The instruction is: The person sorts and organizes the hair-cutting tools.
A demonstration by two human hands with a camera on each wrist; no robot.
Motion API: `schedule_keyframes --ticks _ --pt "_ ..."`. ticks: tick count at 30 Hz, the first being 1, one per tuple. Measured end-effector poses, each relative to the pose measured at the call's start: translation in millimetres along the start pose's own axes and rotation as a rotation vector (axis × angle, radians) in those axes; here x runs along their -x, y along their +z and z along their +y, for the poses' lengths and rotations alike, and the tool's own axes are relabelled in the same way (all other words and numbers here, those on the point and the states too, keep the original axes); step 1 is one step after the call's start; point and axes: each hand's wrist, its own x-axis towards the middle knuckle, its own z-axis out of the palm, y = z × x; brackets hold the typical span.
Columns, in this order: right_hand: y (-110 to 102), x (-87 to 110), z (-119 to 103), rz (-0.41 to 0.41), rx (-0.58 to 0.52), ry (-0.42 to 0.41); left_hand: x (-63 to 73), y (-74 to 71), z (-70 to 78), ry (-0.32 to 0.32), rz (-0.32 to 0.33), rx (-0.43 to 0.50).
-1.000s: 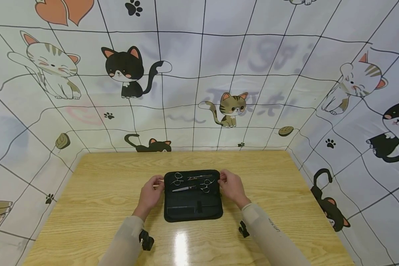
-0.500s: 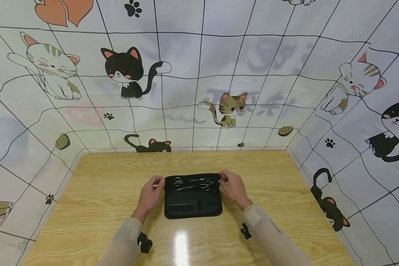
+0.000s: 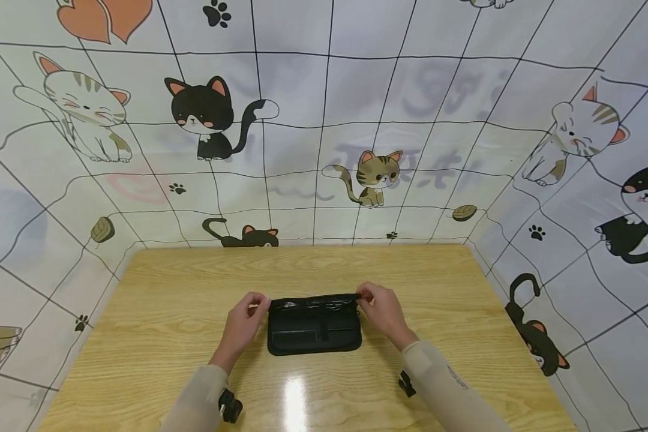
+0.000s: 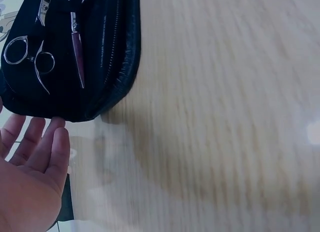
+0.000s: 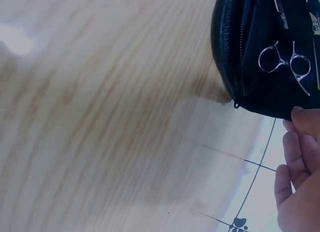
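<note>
A black zippered case (image 3: 297,343) lies unfolded on the table, its far half raised and tilted up. Near that half's left corner, my left hand (image 3: 243,327) pinches the edge between thumb and fingers. My right hand (image 3: 384,313) pinches the opposite corner the same way. Two pairs of silver scissors sit inside the raised half; from the head they show only as a thin glint. One pair of scissors (image 4: 31,58) shows its finger rings in the left wrist view. In the right wrist view, finger rings of a pair of scissors (image 5: 286,63) lie beside the zip.
The wooden table (image 3: 194,270) extends around the case, with a bright glare spot near its front. A white cloth wall (image 3: 302,150) printed with cats and grid lines encloses the back and sides. A small zip pull (image 5: 236,105) hangs at the case's edge.
The case's far half has swung up from lying nearly flat, so the scissors are now seen almost edge-on. Both hands have come slightly nearer to me with its corners.
</note>
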Motion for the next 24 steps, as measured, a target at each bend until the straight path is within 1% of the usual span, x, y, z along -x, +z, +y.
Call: schedule_keyframes --ticks 7,13,15,19,24 --pt "-3.1 6.8 3.0 -0.018 -0.019 -0.044 10.4 -4.1 -2.0 -0.003 -0.047 0.029" --pt "-2.7 13.9 6.0 -0.036 0.011 -0.076 16.1 -6.5 -5.2 -0.003 -0.106 0.062" --pt "-1.5 15.7 7.3 -0.048 0.011 -0.081 17.6 -7.5 -6.6 0.007 -0.119 0.050" --pt "0.7 19.9 9.9 -0.062 0.020 -0.092 20.3 -8.8 -10.0 0.050 -0.137 -0.007" --pt "2.7 25.7 13.3 -0.064 0.022 -0.148 24.1 -8.7 -12.1 0.118 -0.148 -0.076"
